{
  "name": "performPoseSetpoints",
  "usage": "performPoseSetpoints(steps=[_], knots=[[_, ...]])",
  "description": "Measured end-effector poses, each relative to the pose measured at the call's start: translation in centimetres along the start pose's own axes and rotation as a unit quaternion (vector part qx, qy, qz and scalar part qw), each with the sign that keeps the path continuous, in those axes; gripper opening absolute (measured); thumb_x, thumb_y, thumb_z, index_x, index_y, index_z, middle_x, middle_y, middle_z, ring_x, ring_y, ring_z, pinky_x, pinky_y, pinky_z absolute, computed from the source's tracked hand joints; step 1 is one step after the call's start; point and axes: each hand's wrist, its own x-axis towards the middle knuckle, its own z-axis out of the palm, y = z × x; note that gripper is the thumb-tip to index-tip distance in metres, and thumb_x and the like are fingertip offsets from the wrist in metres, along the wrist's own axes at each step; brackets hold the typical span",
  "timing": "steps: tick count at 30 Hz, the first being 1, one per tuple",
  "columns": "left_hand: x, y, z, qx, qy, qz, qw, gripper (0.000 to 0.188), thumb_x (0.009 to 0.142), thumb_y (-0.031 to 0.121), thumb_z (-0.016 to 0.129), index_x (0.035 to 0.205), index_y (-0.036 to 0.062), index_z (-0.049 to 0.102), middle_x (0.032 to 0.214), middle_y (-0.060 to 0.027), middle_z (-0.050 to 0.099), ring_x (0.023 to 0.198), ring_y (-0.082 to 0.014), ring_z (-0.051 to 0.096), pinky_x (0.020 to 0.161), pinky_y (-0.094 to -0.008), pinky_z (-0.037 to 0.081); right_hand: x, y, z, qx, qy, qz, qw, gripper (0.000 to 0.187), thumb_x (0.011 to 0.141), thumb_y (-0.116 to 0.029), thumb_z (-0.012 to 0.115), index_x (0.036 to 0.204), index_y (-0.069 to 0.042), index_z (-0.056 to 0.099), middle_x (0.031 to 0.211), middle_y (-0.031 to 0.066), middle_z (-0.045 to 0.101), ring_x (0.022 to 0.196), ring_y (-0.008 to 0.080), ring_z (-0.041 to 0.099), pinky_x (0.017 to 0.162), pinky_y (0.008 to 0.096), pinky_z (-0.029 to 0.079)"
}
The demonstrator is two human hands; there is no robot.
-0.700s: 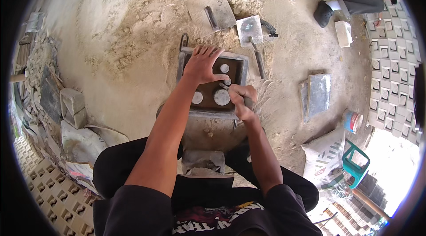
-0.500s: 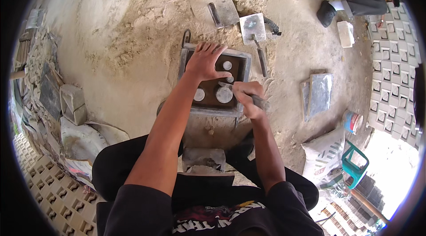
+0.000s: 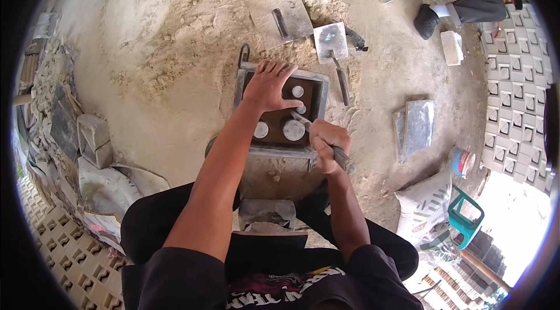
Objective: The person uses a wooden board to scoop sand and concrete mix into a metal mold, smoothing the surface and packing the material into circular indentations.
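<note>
Left hand (image 3: 269, 85) is pressing, fingers spread, on the mould (image 3: 281, 110); right hand (image 3: 328, 142), at 4 o'clock, is clamping fingers on a tool (image 3: 338, 155).

One square metal mould (image 3: 280, 113) held four round grey plugs (image 3: 294, 130). Two flat trowels (image 3: 331, 41) lay on the sand, beside one white sack (image 3: 426, 208) and one green chair (image 3: 464, 219).
</note>
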Motion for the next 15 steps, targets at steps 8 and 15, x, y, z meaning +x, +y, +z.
performPoseSetpoints(steps=[8, 15], knots=[[0.2, -0.9, 1.5, -0.024, 0.063, 0.005, 0.998, 0.054, 0.095, 0.045, 0.044, 0.135, 0.0084, 0.047, 0.13, -0.0133, 0.052, 0.127, -0.0309, 0.043, 0.112, -0.0462, 0.025, -0.9, 0.2, -0.9, 0.048, 0.085, 0.101, 0.99, 0.029, 0.077, -0.008, 0.056, 0.058, -0.001, 0.035, 0.054, 0.0049, 0.039, 0.046, 0.0155, 0.03, 0.045, 0.0315, 0.027], [0.1, -1.0, 1.5, -0.06, 0.143, -0.065, 0.986, 0.037, 0.096, 0.024, 0.038, 0.122, 0.0036, 0.056, 0.126, -0.0135, 0.056, 0.128, -0.0287, 0.043, 0.113, -0.0442, 0.024, 2.9, -5.9, -2.4, 0.26, 0.135, -0.001, 0.956, 0.036, 0.085, -0.022, 0.058, 0.061, -0.005, 0.038, 0.052, 0.0049, 0.042, 0.046, 0.0121, 0.033, 0.044, 0.0289, 0.027]])
